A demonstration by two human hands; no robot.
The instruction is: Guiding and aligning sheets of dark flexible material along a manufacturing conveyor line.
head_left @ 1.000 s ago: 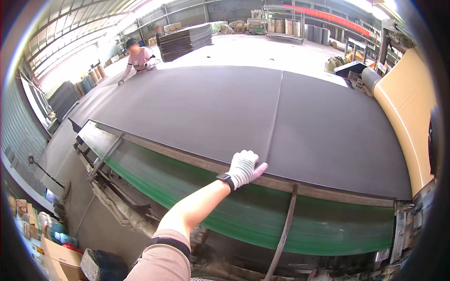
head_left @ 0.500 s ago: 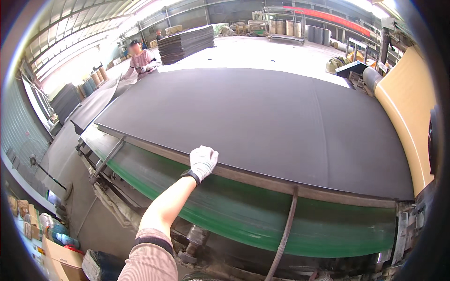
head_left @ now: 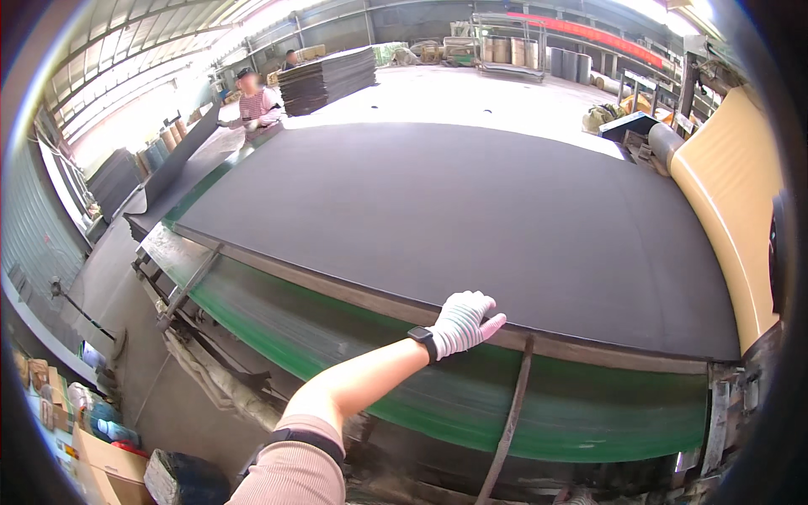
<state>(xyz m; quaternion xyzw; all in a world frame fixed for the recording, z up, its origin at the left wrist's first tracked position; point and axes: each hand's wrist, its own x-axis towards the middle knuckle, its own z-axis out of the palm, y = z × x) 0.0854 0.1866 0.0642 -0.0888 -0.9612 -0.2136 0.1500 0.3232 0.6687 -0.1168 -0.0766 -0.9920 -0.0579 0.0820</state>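
My left hand, in a white striped glove with a dark watch at the wrist, is at the near edge of a large dark grey sheet. Its fingers are spread, with the thumb apart on the right. The fingertips lie at the sheet's edge, and the palm's underside is hidden. The sheet lies flat over a table with a brown-grey edge rail. Below the rail hangs a green belt. My right hand is out of sight.
At the far left a person holds a raised dark sheet. Behind stands a sheet stack. A tan roll of material rises at the right. A metal bar slants below the rail. Boxes sit lower left.
My left hand has moved right along the edge and its fingers have spread. The sheet's faint crease has shifted right. Green belt now shows at its left end, and the person's sheet has risen.
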